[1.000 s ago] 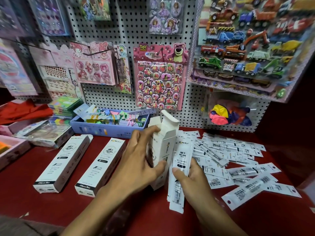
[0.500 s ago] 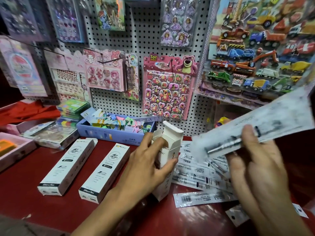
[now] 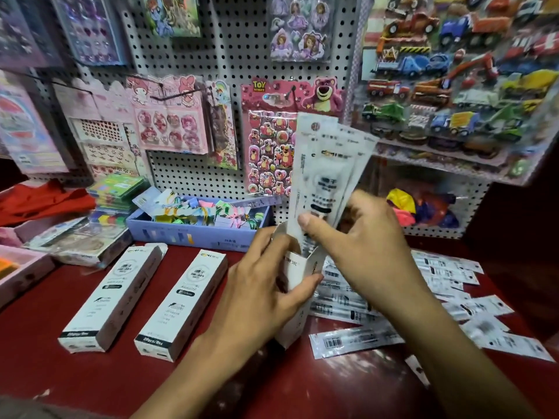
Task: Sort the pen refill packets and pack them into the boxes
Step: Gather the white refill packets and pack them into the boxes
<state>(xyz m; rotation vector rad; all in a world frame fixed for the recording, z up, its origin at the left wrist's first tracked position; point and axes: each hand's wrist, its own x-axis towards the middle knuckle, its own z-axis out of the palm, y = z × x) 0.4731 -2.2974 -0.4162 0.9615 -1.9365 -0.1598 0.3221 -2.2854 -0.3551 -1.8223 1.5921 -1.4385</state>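
From the head camera, my left hand point(image 3: 266, 285) is wrapped around a tall white cardboard refill box point(image 3: 298, 297) that stands upright on the dark red tabletop point(image 3: 90, 385). The thumb presses one face and the fingers curl round the far side, with the top flap pushed back. I judge that I hold it this way to keep the mouth open and the box steady. My right hand point(image 3: 360, 252) pinches a fanned bundle of long white plastic pen refill packets point(image 3: 325, 164) between thumb and fingers. Their lower ends are already inside the box mouth and the upper ends splay out above it, so the step in hand looks like feeding them down.

Two more long white boxes lie flat to the left, well apart from the hands: the far-left box point(image 3: 115, 296) and the nearer box point(image 3: 184, 303). Both look closed, and I take them for packed or waiting. The loose refill packets point(image 3: 357, 341) are scattered on the table to the right, within reach of the feeding hand.

Several things are hard to read. The hands and the box wall hide how deep the bundle sits, and I cannot count its packets. The print on them is blurred. My right forearm covers part of the loose pile, and the packets near the right edge are smeared. Nothing shows whether the two flat boxes are full.
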